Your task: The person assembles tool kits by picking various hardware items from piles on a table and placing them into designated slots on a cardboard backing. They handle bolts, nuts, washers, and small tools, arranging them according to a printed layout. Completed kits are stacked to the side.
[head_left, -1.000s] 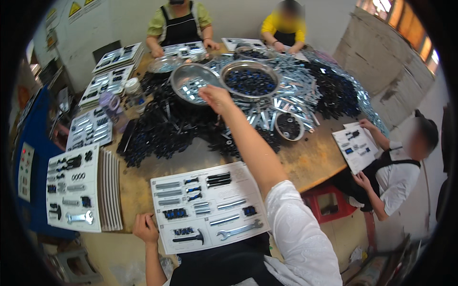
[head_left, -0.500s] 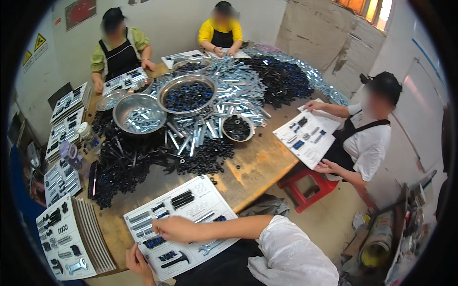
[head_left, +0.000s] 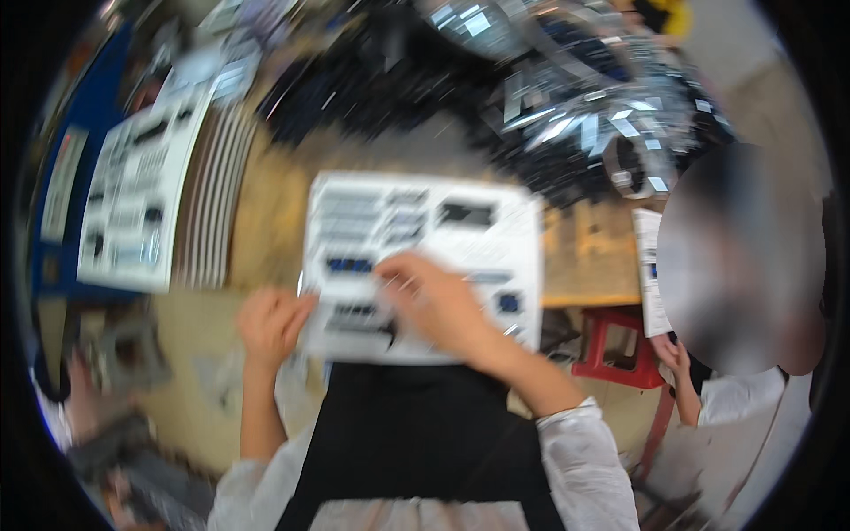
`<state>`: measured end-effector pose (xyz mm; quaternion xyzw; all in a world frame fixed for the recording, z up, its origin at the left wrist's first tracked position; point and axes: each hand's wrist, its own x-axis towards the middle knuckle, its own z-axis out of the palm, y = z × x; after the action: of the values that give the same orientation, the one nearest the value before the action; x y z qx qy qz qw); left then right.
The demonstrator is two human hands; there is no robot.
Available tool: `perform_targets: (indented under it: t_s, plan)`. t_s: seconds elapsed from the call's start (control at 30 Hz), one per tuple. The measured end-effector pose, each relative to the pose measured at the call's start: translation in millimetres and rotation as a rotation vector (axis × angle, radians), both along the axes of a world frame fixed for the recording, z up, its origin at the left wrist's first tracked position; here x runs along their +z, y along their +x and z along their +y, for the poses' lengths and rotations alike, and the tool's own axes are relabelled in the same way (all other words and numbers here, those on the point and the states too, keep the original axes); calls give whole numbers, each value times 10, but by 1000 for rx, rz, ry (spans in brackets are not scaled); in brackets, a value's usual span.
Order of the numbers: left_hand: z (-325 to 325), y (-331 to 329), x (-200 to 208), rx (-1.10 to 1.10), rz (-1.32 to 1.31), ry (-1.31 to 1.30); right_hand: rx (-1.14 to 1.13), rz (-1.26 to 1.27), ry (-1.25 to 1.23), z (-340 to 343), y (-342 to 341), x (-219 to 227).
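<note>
A white printed board (head_left: 425, 347) lies in front of me, its near edge against my black apron. Rows of silver strips (head_left: 348, 215), black-and-blue pieces (head_left: 351, 265) and a black bent tool (head_left: 361, 328) sit on it. My left hand (head_left: 270, 326) is closed at the board's left edge, fingers curled. Over the board's middle reaches my right hand (head_left: 438, 305), thumb and fingers drawn together beside the black-and-blue pieces. Motion blur hides what, if anything, is between those fingertips.
To the left stands a stack of similar filled boards (head_left: 133, 199). Beyond my board are heaps of black parts (head_left: 381, 88) and silver pieces (head_left: 584, 128), with a metal bowl (head_left: 474, 26). A red stool (head_left: 611, 354) and a co-worker's hand (head_left: 675, 356) are at the right.
The view has swung down and left, so the board now appears upright and central. My right hand has moved toward the board's middle; the left stays at its left edge.
</note>
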<state>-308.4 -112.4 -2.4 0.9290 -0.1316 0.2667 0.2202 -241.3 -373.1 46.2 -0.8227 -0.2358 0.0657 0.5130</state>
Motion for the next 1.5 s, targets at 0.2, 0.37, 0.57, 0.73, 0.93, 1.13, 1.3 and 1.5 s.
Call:
perform_targets:
  t_s: [0.2, 0.37, 0.57, 0.73, 0.93, 1.13, 1.3, 1.5]
  plan:
    - [-1, -608, -291, -58, -103, 112, 64, -122, -83, 57, -362, -152]
    - [-259, -752, -375, -37, 46, 214, 174, -279, -209, 24, -483, -266]
    - [-63, -687, -308, 42, 206, -3, 221, -391, -362, 130, -555, -400]
    - [-18, -609, -190, 48, 328, 38, 240, -424, -449, 174, -564, -523]
    - [21, -600, -229, 30, 298, 0, 220, -457, -428, 193, -588, -576]
    - [114, -654, -262, 81, 266, -78, -66, -88, -231, -253, -101, -209]
    - [193, -589, -221, 62, 152, -88, -814, -349, -308, -1862, 761, -503]
    - [-5, -353, -182, -41, 124, -92, -997, -326, -425, -2967, 1089, -1146]
